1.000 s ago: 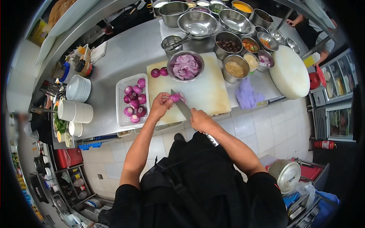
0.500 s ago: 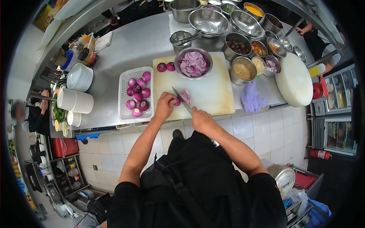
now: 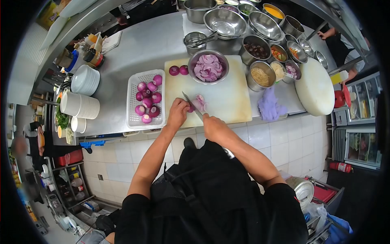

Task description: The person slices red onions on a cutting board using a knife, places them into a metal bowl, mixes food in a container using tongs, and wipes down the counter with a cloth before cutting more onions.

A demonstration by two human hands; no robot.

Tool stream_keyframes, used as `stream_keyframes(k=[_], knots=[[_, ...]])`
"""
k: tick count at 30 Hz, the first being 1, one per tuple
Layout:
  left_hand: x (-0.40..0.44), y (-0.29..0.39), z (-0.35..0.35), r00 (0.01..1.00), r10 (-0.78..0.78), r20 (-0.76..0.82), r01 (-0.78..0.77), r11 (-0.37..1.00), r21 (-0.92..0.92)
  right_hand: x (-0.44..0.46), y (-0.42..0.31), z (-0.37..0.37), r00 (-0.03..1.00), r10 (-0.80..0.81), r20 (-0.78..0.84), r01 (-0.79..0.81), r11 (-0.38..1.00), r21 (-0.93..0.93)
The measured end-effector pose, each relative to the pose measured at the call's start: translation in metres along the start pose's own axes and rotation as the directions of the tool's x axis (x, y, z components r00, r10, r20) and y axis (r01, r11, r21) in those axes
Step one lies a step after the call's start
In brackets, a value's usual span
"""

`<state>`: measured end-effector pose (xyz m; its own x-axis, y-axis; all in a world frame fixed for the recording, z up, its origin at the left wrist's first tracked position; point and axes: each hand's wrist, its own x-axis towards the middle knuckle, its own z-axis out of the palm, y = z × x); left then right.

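My right hand [image 3: 214, 127] grips the handle of a kitchen knife [image 3: 192, 103], its blade slanting up and left over the cutting board [image 3: 231, 95]. Pressed to the board, my left hand [image 3: 177, 113] holds a piece of red onion [image 3: 191, 109] against the left side of the blade. Cut onion slices [image 3: 200, 102] lie just right of the knife. Above them on the board stands a metal bowl [image 3: 226, 74] of sliced onion. Two onion pieces [image 3: 178, 70] sit left of that bowl. Several peeled red onions [image 3: 147, 97] fill a white basket [image 3: 129, 106] at the board's left.
Metal pots and bowls [image 3: 224, 24] crowd the back and right of the steel counter. A purple cloth [image 3: 270, 105] lies right of the board, near a round white block [image 3: 315, 87]. White bowls [image 3: 81, 106] are stacked at the left. Another person [image 3: 36, 134] stands at far left.
The view has shifted slightly. More onion slices lie beside the blade, and both hands stay close together at the knife. The person at far left has moved.
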<state>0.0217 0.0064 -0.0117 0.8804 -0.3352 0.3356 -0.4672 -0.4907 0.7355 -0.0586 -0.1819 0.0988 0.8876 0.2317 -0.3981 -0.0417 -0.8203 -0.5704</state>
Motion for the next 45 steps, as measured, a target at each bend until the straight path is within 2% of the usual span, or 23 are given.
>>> stream_keyframes(k=[4, 7, 10, 16, 19, 22, 25, 28, 31, 34, 37, 41, 45], knots=[[-0.001, 0.000, -0.002, 1.000, 0.003, -0.007, -0.004, 0.999, -0.035, 0.004, 0.002, -0.003, 1.000, 0.013, -0.006, -0.013, 1.000, -0.014], [-0.001, 0.004, -0.003, 1.000, -0.003, -0.012, 0.003, 1.000, 0.005, -0.013, -0.013, -0.018, 1.000, -0.008, -0.008, 0.008, 0.999, -0.043], [0.000, 0.004, -0.004, 0.998, 0.049, -0.025, -0.049, 0.999, 0.020, 0.014, 0.008, 0.011, 0.998, -0.045, -0.049, 0.045, 0.999, 0.002], [-0.004, 0.003, -0.002, 0.999, 0.027, -0.043, -0.027, 1.000, 0.002, -0.011, -0.012, -0.015, 0.999, -0.034, -0.037, 0.034, 0.999, -0.002], [-0.006, -0.006, -0.001, 0.998, 0.054, -0.036, -0.054, 0.998, 0.026, 0.025, 0.012, 0.019, 0.996, -0.060, -0.071, 0.063, 0.997, 0.047], [-0.003, 0.003, 0.000, 0.983, 0.154, -0.098, -0.151, 0.988, 0.040, 0.029, 0.029, 0.009, 0.999, -0.009, -0.042, 0.012, 0.997, 0.070], [-0.002, 0.020, -0.008, 0.969, 0.241, -0.044, -0.216, 0.925, 0.314, 0.017, 0.039, 0.004, 0.995, 0.001, -0.103, 0.005, 0.998, 0.056], [-0.008, 0.018, 0.007, 0.985, -0.056, -0.162, 0.103, 0.948, 0.300, 0.006, 0.028, 0.009, 0.994, 0.033, -0.107, -0.031, 0.999, 0.024], [-0.016, 0.004, 0.012, 0.979, -0.206, 0.001, 0.206, 0.978, -0.039, 0.002, 0.012, 0.015, 0.996, 0.055, -0.076, -0.055, 0.998, -0.004], [-0.014, 0.007, 0.001, 1.000, 0.011, 0.020, -0.012, 0.999, 0.048, 0.001, 0.010, 0.017, 0.995, 0.012, -0.095, -0.016, 0.999, -0.042], [-0.011, -0.002, 0.003, 0.992, 0.123, 0.015, -0.124, 0.989, 0.076, -0.004, 0.009, 0.008, 0.998, 0.006, -0.065, -0.009, 0.999, -0.044], [-0.013, -0.001, 0.001, 0.994, 0.095, 0.052, -0.100, 0.989, 0.110, -0.023, -0.010, -0.018, 1.000, 0.003, 0.009, -0.003, 0.999, -0.035], [-0.012, -0.004, 0.004, 0.990, 0.141, 0.016, -0.142, 0.983, 0.114, -0.001, 0.004, 0.005, 0.999, -0.031, -0.035, 0.031, 1.000, -0.006]])
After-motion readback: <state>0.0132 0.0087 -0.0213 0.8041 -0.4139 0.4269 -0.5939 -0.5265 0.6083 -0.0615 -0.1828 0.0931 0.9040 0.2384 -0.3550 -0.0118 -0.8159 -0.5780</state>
